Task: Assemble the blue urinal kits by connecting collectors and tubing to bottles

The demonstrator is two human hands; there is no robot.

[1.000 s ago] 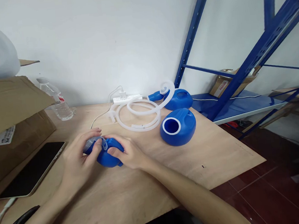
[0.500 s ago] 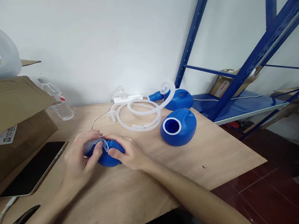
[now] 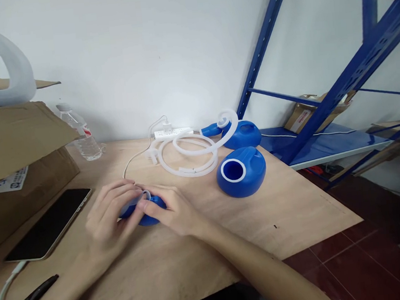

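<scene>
At the near side of the wooden table (image 3: 299, 220), we see the left hand (image 3: 111, 217) curled closed round a clear plastic piece (image 3: 131, 202), while the right hand (image 3: 173, 209) pinches a blue piece (image 3: 150, 220) against it. We judge that joining work is under way there (the fingers hide the seam, so we cannot tell how complete it is). Farther right, a blue bottle (image 3: 245, 186) rests with its mouth uncovered, evidently left to be closed. Beyond, a pale hose (image 3: 197, 153) loops beside a second blue bottle (image 3: 243, 137); whether they connect, we cannot tell.
</scene>
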